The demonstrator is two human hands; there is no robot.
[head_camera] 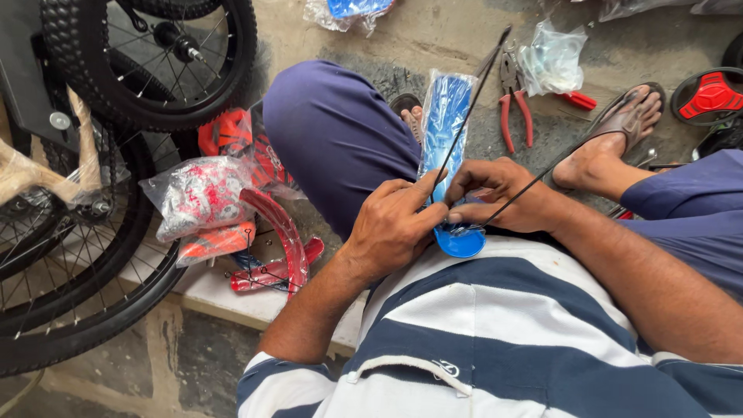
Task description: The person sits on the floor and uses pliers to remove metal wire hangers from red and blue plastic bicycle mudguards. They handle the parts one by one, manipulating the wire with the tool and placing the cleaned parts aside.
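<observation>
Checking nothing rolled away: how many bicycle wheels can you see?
2: one wheel at the top left, another wheel below it along the left edge. Others may be hidden outside the view.

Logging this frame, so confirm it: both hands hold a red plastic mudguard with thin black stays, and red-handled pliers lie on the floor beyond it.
Wrong colour: the head view shows the mudguard in the left hand and right hand is blue. The stays and pliers are as stated.

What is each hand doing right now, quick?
Left hand: closed on the blue mudguard, thumb against a thin black rod.
Right hand: closed, pinching the rods at the mudguard's lower end.
</observation>
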